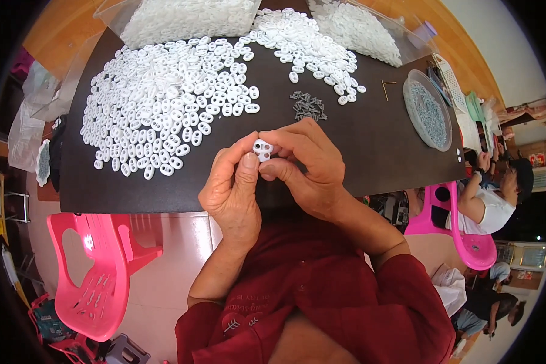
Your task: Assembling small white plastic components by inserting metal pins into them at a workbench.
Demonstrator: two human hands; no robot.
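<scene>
Pinched between both hands near the table's front edge is a small white plastic piece (262, 150) with several dark holes in its face. The thumb and fingers of my left hand (233, 185) grip its left side. From the right, my right hand (309, 161) holds it with thumb and forefinger. Just beyond my fingers lies a small heap of dark grey pins (308, 107). To the left spreads a wide pile of white oval pieces (158, 100), each with holes. A second pile of white pieces (306, 45) lies farther back.
Two clear bins of white parts, a left bin (188, 21) and a right bin (361, 27), stand at the back. A round tub (428, 109) of bluish bits and a thin brass-coloured tool (386, 90) lie right. Pink chairs (97, 273) and other people flank the dark table (358, 155).
</scene>
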